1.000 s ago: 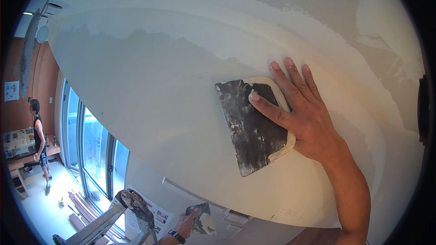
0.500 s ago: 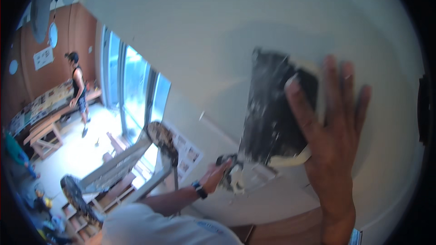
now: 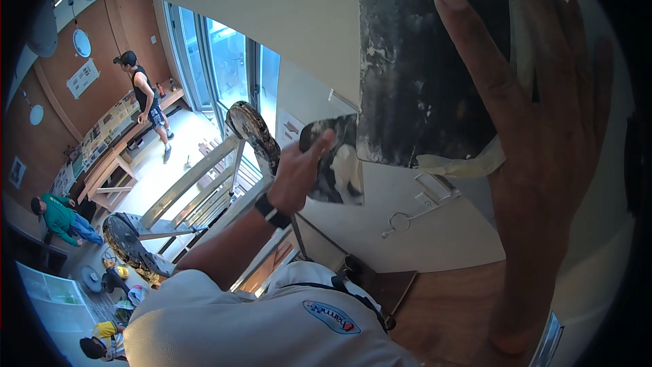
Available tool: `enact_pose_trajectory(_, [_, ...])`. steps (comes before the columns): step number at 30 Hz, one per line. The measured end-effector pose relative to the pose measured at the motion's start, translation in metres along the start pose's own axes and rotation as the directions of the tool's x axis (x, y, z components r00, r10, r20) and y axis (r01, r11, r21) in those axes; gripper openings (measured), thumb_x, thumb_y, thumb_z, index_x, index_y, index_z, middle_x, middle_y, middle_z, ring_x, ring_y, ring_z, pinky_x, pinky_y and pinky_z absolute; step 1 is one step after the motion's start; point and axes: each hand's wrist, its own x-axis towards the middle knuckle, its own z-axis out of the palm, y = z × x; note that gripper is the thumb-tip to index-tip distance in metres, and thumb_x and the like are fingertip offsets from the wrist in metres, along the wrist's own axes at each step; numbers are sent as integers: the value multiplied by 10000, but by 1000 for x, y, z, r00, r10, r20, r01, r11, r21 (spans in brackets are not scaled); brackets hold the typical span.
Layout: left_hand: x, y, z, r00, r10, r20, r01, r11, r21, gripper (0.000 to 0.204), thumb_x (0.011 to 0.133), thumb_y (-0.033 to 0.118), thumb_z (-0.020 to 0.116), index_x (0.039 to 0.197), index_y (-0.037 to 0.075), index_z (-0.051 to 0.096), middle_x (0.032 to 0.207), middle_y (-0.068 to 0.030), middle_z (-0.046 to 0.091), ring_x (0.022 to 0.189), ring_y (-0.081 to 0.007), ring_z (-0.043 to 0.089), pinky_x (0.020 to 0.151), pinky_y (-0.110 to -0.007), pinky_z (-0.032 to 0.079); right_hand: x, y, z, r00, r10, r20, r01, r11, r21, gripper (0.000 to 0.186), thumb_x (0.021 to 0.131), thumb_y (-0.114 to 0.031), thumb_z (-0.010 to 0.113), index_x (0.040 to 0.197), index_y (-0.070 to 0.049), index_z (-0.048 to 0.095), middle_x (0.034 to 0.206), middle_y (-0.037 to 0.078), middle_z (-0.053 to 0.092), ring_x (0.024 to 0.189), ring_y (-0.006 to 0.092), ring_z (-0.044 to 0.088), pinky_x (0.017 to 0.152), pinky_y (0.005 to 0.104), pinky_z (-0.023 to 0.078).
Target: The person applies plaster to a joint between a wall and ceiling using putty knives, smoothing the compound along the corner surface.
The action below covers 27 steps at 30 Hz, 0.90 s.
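From my end I see lettering on one thing: an oval blue badge (image 3: 331, 317) on the chest of the pale shirt (image 3: 224, 323), its letters red and dark. The white sheet (image 3: 83, 78) on the brown wall (image 3: 76, 51) seems to carry print, though it's too small for me to read.

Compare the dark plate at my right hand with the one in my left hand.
The right plate looks larger than the left plate, perhaps partly from being nearer. The right plate shows thin pale smears; the left plate carries a thick-looking cream patch. Both are dark, and your right hand and left hand each rest a thumb on one.
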Motion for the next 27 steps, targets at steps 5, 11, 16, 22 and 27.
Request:
enact_pose_trajectory(5, [40, -24, 16, 975, 95, 202, -97, 995, -1, 449, 957, 485, 721, 978, 37, 717, 832, 33, 587, 679, -75, 469, 593, -272, 396, -12, 2, 0, 1000, -18, 5, 18, 999, 43, 435, 889, -287, 667, 1321, -242, 644, 1474, 105, 545, 1425, 350, 456, 1213, 630, 269])
enact_pose_trajectory(11, [44, -60, 31, 882, -126, 454, 62, 986, 153, 390, 988, 421, 695, 987, 32, 717, 812, 51, 604, 679, -69, 510, 602, -284, 416, -18, 5, 1, 999, -31, 12, 29, 993, 116, 396, 894, -292, 650, 1273, -178, 661, 1418, 116, 584, 1390, 350, 490, 1210, 633, 284])
enact_pose_trajectory(16, [57, -86, 43, 817, -232, 528, 160, 971, 178, 391, 989, 422, 693, 994, 31, 717, 817, 48, 607, 683, -71, 514, 605, -285, 418, -37, 8, 26, 998, -14, -63, 34, 943, 332, 378, 897, -296, 636, 1233, -125, 675, 1371, 124, 616, 1361, 349, 518, 1207, 635, 296])
enact_pose_trajectory(22, [79, -104, 94, 751, -296, 591, 202, 954, 222, 393, 989, 423, 692, 1002, 30, 716, 823, 44, 612, 688, -73, 518, 609, -287, 421, -67, -1, 51, 933, 107, -344, 49, 908, 415, 377, 901, -301, 619, 1184, -62, 692, 1314, 135, 655, 1326, 349, 552, 1204, 638, 311])
enact_pose_trajectory(27, [81, -119, 123, 701, -338, 628, 237, 941, 243, 395, 990, 423, 690, 1008, 30, 715, 828, 41, 615, 693, -74, 522, 612, -289, 423, -61, -23, 60, 835, 165, -525, 91, 900, 426, 360, 894, -287, 621, 1112, -19, 723, 1253, 155, 689, 1303, 368, 573, 1209, 639, 300])
